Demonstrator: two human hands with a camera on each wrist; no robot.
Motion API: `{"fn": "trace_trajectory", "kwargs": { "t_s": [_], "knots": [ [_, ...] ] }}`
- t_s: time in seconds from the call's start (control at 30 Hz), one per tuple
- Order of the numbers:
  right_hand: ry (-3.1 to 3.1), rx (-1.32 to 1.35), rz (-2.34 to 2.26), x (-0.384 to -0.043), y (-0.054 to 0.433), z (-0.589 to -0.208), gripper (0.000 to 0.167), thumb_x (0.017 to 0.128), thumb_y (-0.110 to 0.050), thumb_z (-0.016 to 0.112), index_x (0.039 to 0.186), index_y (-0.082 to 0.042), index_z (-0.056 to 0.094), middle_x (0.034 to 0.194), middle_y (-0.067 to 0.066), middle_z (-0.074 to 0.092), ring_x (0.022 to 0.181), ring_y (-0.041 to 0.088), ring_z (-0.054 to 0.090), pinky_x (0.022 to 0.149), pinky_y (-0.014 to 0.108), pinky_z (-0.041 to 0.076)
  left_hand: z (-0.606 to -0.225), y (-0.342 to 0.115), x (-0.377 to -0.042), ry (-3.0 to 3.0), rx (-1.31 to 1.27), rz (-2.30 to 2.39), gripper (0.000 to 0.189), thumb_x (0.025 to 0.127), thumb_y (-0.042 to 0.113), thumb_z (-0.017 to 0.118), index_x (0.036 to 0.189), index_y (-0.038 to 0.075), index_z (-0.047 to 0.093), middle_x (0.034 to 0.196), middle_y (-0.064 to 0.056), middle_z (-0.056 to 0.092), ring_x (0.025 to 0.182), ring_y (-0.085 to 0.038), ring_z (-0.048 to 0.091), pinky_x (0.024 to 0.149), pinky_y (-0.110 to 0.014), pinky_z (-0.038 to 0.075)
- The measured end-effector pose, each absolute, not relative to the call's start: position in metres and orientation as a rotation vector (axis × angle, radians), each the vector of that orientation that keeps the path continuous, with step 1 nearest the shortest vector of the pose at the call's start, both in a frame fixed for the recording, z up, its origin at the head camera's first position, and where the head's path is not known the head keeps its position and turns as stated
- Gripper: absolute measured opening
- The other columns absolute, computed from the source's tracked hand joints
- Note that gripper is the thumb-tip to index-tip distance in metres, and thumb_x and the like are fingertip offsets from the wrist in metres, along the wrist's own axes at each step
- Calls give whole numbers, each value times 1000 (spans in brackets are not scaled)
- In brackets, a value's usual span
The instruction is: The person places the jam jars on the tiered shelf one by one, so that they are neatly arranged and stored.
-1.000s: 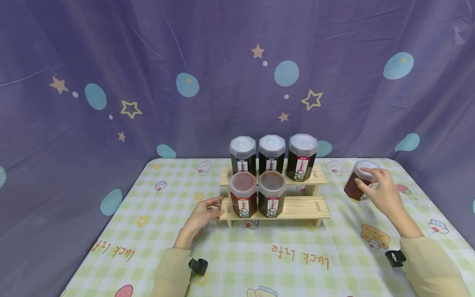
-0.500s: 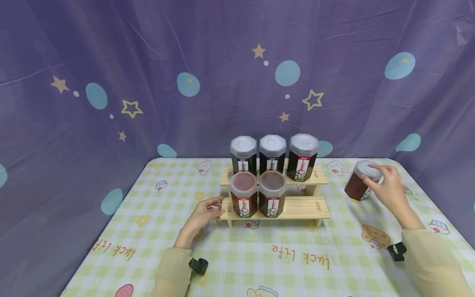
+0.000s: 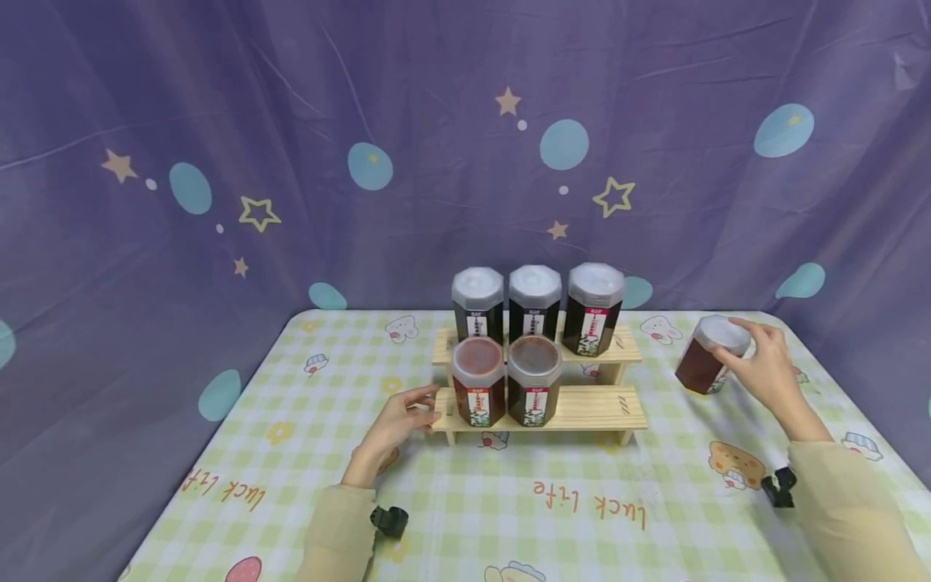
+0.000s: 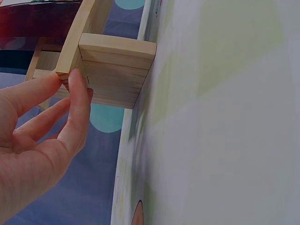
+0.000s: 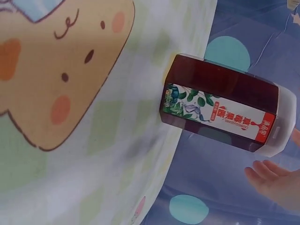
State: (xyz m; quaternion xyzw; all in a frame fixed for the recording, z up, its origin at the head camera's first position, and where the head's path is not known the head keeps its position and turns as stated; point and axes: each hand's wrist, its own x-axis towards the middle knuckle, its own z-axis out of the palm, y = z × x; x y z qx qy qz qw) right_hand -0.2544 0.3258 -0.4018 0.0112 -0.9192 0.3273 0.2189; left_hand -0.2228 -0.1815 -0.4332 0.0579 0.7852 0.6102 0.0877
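In the head view, a two-tier wooden display rack (image 3: 600,406) stands mid-table. My left hand (image 3: 400,419) pinches the left end of its lower board, thumb and finger on the board's edge in the left wrist view. To the right of the rack, a dark red jar (image 3: 701,368) with a translucent lid stands on the cloth. My right hand (image 3: 767,368) is at the lid, fingers spread around it and not curled tight. The right wrist view has the jar's labelled side (image 5: 220,112) facing the camera, with several fingertips (image 5: 267,171) apart from the lid.
Three dark jars (image 3: 534,303) with white lids line the upper tier. A reddish jar (image 3: 478,384) and a brown-topped jar (image 3: 534,384) stand at the lower tier's left. A checked cloth (image 3: 509,517) covers the table, and a purple curtain (image 3: 436,97) hangs behind.
My right hand has loosened and drawn slightly back to the right from the jar's lid, while the jar has stayed in place. The left hand has kept its pinch on the rack.
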Motion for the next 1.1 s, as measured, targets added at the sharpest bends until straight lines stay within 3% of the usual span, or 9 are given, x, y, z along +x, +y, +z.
{"fn": "trace_trajectory", "kwargs": {
  "t_s": [0.37,0.63,0.93,1.1],
  "knots": [
    [-2626,-12,958,-259,330,-404,65,85,-35,57,132,3,34,126,38,26,110,53,28,77,68,29,-434,-184,-225,2296,207,1816,50,83,-2,57,128,-10,39,105,-26,48,65,-19,58,70,-47,52],
    [-2623,18,1013,-262,333,-410,65,85,-33,57,133,4,33,125,37,28,110,50,27,76,65,31,-432,-182,-223,2321,179,1824,49,82,0,59,127,-5,44,103,-22,50,62,-13,57,68,-41,53],
    [-2620,24,1089,-264,335,-413,67,85,-32,56,135,3,29,124,38,28,103,48,35,68,53,39,-434,-183,-223,2309,197,1828,49,81,0,59,128,-5,43,103,-22,50,65,-13,57,68,-41,53],
    [-2615,-4,1179,-264,336,-413,70,84,-33,58,137,0,26,129,36,28,105,50,37,62,25,41,-434,-183,-222,2308,182,1834,49,81,0,59,128,-4,43,103,-20,51,65,-13,57,68,-43,53]
  ]
}}
